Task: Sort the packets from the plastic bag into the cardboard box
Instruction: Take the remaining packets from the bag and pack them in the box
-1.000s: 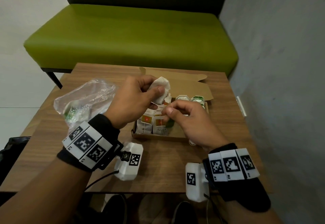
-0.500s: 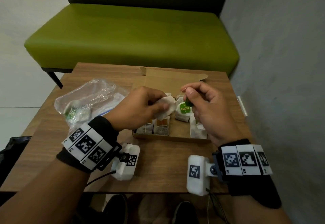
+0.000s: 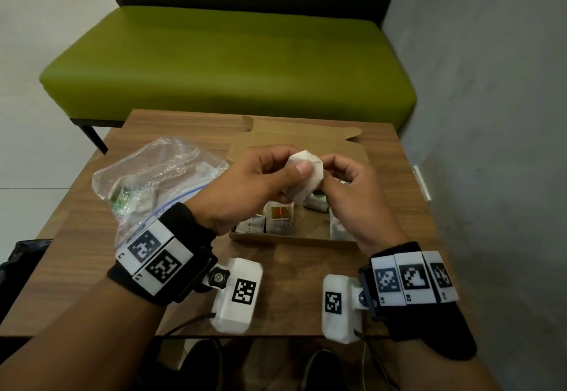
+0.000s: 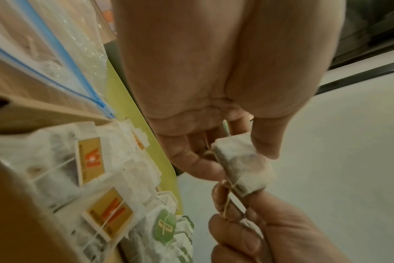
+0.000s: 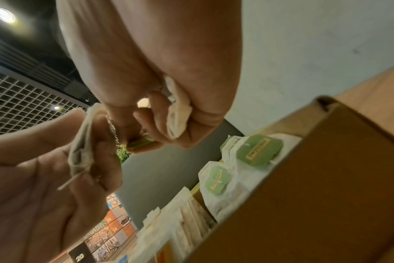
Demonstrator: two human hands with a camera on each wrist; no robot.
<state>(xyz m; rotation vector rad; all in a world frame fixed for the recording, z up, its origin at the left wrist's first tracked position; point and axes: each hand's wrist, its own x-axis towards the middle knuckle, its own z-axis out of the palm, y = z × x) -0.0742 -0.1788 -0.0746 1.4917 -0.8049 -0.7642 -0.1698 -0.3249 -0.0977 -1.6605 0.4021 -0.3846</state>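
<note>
Above the open brown cardboard box (image 3: 291,238) on the wood-grain table (image 3: 288,292), both hands met over one small white paper tea-bag packet (image 3: 303,180). The left hand (image 3: 257,188) grasped it, thumb pressed on its front face and fingers curled behind. The right hand (image 3: 352,197) pinched the packet's right side with thumb and forefinger; in the right wrist view a pale fold of a second packet (image 5: 178,115) sat tucked in its curled fingers, and a bit of green tag (image 5: 140,143) showed at the fingertips. A thin string ran from the held packet across the fingers in the left wrist view.

Inside the box stood more white packets, those with orange-and-yellow tags (image 3: 280,212) in the left part and those with green tags (image 5: 259,150) toward the right.

To the left of the box, on the table, lay the crumpled clear plastic zip bag (image 3: 153,176) with a blue seal strip, some packets showing through it. Beyond the table stood a green upholstered bench (image 3: 227,62).
</note>
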